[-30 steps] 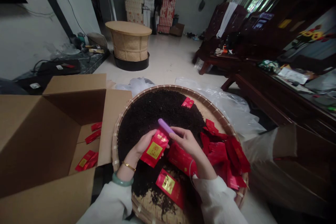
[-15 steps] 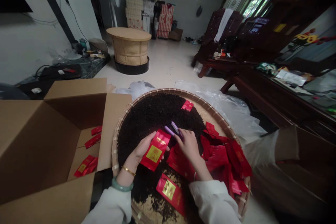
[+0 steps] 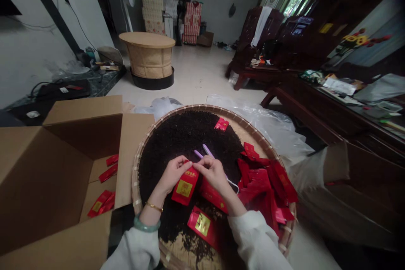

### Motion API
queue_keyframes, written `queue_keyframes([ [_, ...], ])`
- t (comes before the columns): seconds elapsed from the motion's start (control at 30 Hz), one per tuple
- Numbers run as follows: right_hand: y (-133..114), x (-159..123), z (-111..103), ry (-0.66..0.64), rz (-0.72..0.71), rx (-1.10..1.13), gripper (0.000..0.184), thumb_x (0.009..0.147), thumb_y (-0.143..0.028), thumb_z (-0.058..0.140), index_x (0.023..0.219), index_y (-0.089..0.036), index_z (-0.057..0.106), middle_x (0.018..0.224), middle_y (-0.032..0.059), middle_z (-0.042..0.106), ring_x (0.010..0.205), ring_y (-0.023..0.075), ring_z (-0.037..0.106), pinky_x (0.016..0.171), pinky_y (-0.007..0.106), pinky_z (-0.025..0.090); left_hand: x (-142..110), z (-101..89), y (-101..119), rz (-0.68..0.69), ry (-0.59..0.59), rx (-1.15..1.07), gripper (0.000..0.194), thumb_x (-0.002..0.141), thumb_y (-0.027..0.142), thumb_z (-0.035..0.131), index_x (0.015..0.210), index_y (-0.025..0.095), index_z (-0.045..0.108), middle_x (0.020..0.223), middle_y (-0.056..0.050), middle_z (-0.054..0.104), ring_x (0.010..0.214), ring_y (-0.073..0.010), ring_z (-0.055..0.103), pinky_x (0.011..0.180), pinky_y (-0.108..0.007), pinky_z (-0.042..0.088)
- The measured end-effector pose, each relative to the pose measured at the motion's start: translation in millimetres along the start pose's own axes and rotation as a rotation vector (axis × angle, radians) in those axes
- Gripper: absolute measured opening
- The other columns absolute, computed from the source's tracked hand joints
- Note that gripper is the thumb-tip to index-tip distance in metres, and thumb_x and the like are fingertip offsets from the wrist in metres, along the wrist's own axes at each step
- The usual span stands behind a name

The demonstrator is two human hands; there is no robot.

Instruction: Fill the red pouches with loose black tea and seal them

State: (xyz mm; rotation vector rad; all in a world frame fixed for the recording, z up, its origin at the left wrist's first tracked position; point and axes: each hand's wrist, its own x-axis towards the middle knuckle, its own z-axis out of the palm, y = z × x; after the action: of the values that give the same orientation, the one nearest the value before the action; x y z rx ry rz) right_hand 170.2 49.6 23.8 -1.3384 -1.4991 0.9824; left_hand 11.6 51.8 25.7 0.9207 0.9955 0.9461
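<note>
My left hand (image 3: pixel 174 173) is closed on the top edge of a red foil packet (image 3: pixel 184 189) with a gold label, held upright. The fingertips of my right hand (image 3: pixel 213 173) meet it there, pinching the same edge. A purple two-armed hand sealer (image 3: pixel 207 150) juts forward from my right hand, its arms apart; a white cord trails behind. Beneath lie dark loose tea leaves (image 3: pixel 177 133) in a round woven bamboo tray (image 3: pixel 136 177). Nearer me rests another red packet (image 3: pixel 202 224); a further one (image 3: pixel 212 196) lies partly under my right hand.
Red packets (image 3: pixel 259 181) pile up at the tray's right, and a small one (image 3: pixel 222 124) lies on the tea at the back. An open cardboard box (image 3: pixel 60 177) with several packets stands left. Plastic sheeting (image 3: pixel 268 122) and another box (image 3: pixel 335 168) are on the right.
My right hand drew the sealer off the packet's top, and its arms parted. Fingers of both hands now pinch the packet's top edge together. The view has shifted slightly right.
</note>
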Motion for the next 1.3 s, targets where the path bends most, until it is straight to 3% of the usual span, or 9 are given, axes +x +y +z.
queue_keyframes([
  [0.17, -4, -1, 2, -0.089, 0.177, 0.145, 0.023, 0.067, -0.041, 0.071, 0.066, -0.018, 0.07, 0.065, 0.0051, 0.067, 0.061, 0.0206, 0.062, 0.059, 0.031, 0.046, 2, -1.9, -2, 0.052, 0.04, 0.015, 0.03, 0.062, 0.038, 0.075, 0.059, 0.015, 0.056, 0.051, 0.005, 0.054, 0.046, -0.0085, 0.046, 0.048, -0.02, 0.034],
  [0.63, -7, -3, 3, -0.142, 0.176, 0.14, 0.022, 0.066, -0.039, 0.071, 0.065, -0.017, 0.067, 0.063, 0.0033, 0.064, 0.057, 0.0171, 0.059, 0.056, 0.028, 0.042, 2, -1.4, 1, 0.096, -0.003, 0.189, 0.026, 0.065, 0.036, 0.07, 0.055, 0.013, 0.064, 0.051, 0.001, 0.057, 0.049, -0.0096, 0.045, 0.049, -0.021, 0.033],
  [0.8, -8, -2, -9, -0.049, 0.264, 0.317, 0.022, 0.058, -0.036, 0.077, 0.061, -0.015, 0.07, 0.053, 0.0011, 0.062, 0.046, 0.0116, 0.052, 0.048, 0.024, 0.039, 2, -3.8, -1, -0.06, -0.048, 0.079, 0.041, 0.067, 0.052, 0.068, 0.065, 0.011, 0.067, 0.055, -0.002, 0.062, 0.052, -0.0121, 0.054, 0.049, -0.02, 0.037],
  [0.9, -11, 4, -20, 0.125, 0.34, 0.467, 0.027, 0.054, -0.037, 0.081, 0.065, -0.014, 0.071, 0.044, -0.0025, 0.057, 0.037, 0.0073, 0.044, 0.039, 0.02, 0.032, 5, -8.1, -6, -0.121, 0.043, -0.062, 0.05, 0.07, 0.058, 0.063, 0.077, 0.009, 0.069, 0.062, -0.007, 0.067, 0.055, -0.015, 0.061, 0.05, -0.021, 0.041],
  [1.0, -30, 10, -16, 0.246, 0.329, 0.628, 0.033, 0.05, -0.037, 0.083, 0.073, -0.015, 0.072, 0.051, -0.0025, 0.062, 0.039, 0.0077, 0.05, 0.042, 0.021, 0.041, 7, -11.2, -10, -0.127, 0.076, -0.124, 0.05, 0.074, 0.056, 0.058, 0.085, 0.009, 0.068, 0.066, -0.01, 0.07, 0.054, -0.018, 0.064, 0.048, -0.024, 0.045],
  [1.07, -53, 14, -3, 0.15, 0.273, 0.697, 0.037, 0.054, -0.037, 0.082, 0.083, -0.016, 0.073, 0.069, 0.0012, 0.07, 0.049, 0.0103, 0.059, 0.053, 0.024, 0.051, 9, -11.6, -10, -0.163, 0.042, -0.109, 0.047, 0.079, 0.053, 0.053, 0.095, 0.01, 0.066, 0.072, -0.01, 0.072, 0.053, -0.0184, 0.065, 0.046, -0.024, 0.046],
  [1.17, -85, 18, 19, -0.266, 0.121, 0.731, 0.056, 0.063, -0.033, 0.077, 0.117, -0.024, 0.063, 0.103, 0.0043, 0.071, 0.079, 0.0168, 0.068, 0.072, 0.031, 0.055, 9, -10.3, -9, -0.125, 0.099, -0.064, 0.047, 0.084, 0.048, 0.047, 0.11, 0.011, 0.058, 0.075, -0.01, 0.072, 0.052, -0.0175, 0.065, 0.043, -0.022, 0.045],
  [1.2, -89, 18, 22, -0.35, 0.063, 0.706, 0.057, 0.067, -0.033, 0.074, 0.122, -0.026, 0.059, 0.109, 0.0043, 0.069, 0.087, 0.018, 0.068, 0.076, 0.033, 0.054, 9, -9.8, -8, -0.103, 0.122, -0.06, 0.048, 0.084, 0.048, 0.047, 0.112, 0.01, 0.056, 0.075, -0.01, 0.072, 0.052, -0.0174, 0.065, 0.042, -0.022, 0.045],
  [1.3, -73, 13, 15, -0.386, -0.052, 0.318, 0.026, 0.082, -0.029, 0.056, 0.104, -0.02, 0.067, 0.099, 0.0038, 0.071, 0.088, 0.0171, 0.066, 0.076, 0.032, 0.052, 7, -8.9, -4, -0.07, 0.141, -0.079, 0.045, 0.083, 0.046, 0.05, 0.107, 0.01, 0.057, 0.073, -0.01, 0.071, 0.052, -0.0161, 0.064, 0.041, -0.021, 0.046],
])
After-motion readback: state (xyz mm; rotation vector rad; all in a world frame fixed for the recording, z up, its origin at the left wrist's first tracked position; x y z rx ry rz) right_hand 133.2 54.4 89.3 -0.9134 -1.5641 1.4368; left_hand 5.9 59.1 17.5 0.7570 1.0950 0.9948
